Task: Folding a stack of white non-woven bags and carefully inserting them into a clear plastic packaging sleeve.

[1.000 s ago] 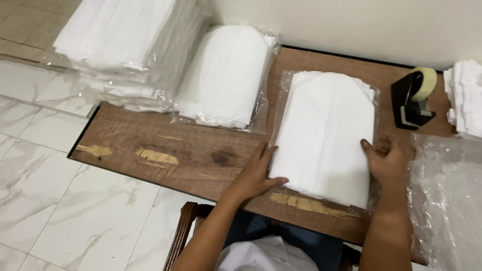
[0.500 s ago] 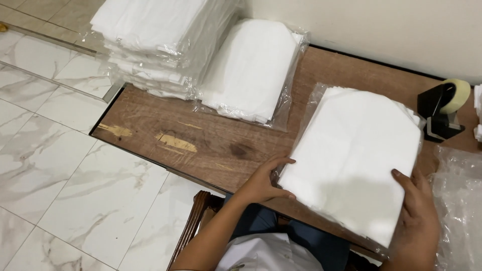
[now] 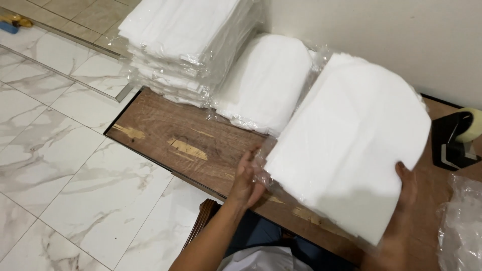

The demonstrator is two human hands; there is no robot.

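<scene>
White folded cloth in a clear plastic bag point(image 3: 346, 150) is lifted off the bench point(image 3: 201, 140), tilted between both hands. The left hand point(image 3: 247, 181) pinches its lower left edge; the right hand point(image 3: 405, 186) grips its right edge, thumb on top. Slick plastic could slip from the left fingers, dropping the bundle toward the bagged pile point(image 3: 263, 83) beyond that hand.

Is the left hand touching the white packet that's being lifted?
Touching: the head view shows the left hand gripping the white packet's plastic-wrapped lower-left edge.

packet point(image 3: 346, 145) above table point(image 3: 201, 135), stack point(image 3: 181, 40) left, tape dispenser point(image 3: 457, 138) right.
</scene>
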